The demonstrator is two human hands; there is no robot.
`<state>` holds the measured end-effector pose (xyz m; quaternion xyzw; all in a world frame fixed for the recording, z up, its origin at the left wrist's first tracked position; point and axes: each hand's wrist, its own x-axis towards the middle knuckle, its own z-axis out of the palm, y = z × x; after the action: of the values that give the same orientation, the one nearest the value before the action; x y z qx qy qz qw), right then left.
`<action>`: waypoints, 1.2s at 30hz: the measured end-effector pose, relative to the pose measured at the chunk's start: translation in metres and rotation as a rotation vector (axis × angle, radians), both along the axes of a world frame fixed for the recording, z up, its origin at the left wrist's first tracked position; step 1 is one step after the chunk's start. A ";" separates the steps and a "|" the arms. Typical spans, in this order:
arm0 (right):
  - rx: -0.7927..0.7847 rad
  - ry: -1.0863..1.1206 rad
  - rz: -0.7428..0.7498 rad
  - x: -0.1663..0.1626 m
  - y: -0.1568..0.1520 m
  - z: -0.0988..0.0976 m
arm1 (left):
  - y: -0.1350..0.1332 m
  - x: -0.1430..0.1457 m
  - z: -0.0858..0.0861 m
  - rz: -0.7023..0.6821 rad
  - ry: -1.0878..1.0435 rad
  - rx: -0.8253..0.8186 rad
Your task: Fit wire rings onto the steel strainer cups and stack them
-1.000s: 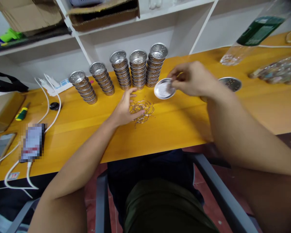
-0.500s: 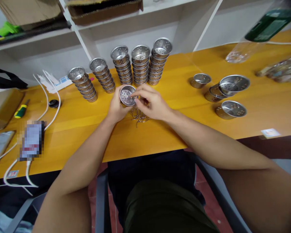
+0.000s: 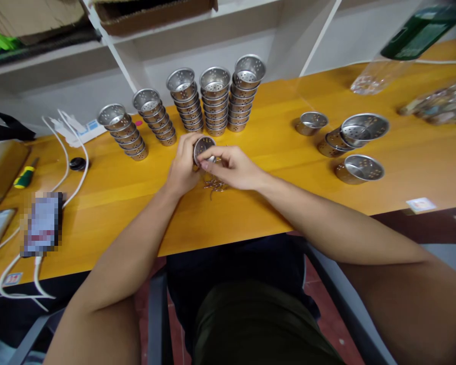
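Head cam: L hand wraps cup; R hand at rim, fingers bunched, can't see pinch; 5 stacks behind, room toward table edge.

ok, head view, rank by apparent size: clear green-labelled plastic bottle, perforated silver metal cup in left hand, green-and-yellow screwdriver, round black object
Largest to smallest:
1. Bottle
2. Cup and screwdriver: too close to rank, cup partly hidden
3. Black object

From here I see a small silvery cup, its metal punched with holes, cradled in the left hand — open mouth upward, partly hidden. Thin, bent metal wires lie tangled just beside it — loose on the yellow tabletop.
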<state>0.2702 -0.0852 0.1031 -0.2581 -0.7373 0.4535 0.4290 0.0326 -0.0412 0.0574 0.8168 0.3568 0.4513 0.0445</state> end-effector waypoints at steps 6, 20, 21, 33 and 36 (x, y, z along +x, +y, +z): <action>-0.198 0.147 -0.039 0.004 0.009 0.006 | -0.002 0.002 0.002 -0.092 0.036 -0.018; -0.342 0.321 -0.010 0.010 0.018 0.009 | -0.001 0.001 -0.004 -0.036 0.027 0.087; -0.322 0.360 -0.010 0.012 0.019 0.011 | 0.003 -0.002 -0.005 -0.026 -0.006 0.093; 0.142 -0.314 -0.209 0.044 0.052 -0.027 | 0.003 -0.043 0.031 0.163 -0.195 -0.009; 0.214 -0.393 -0.298 0.046 0.055 -0.033 | 0.024 -0.070 0.085 0.248 -0.212 0.030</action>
<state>0.3162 -0.0297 0.0702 -0.4000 -0.8041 0.2458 0.3648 -0.0376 -0.0174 0.1420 0.7148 0.4412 0.5424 0.0136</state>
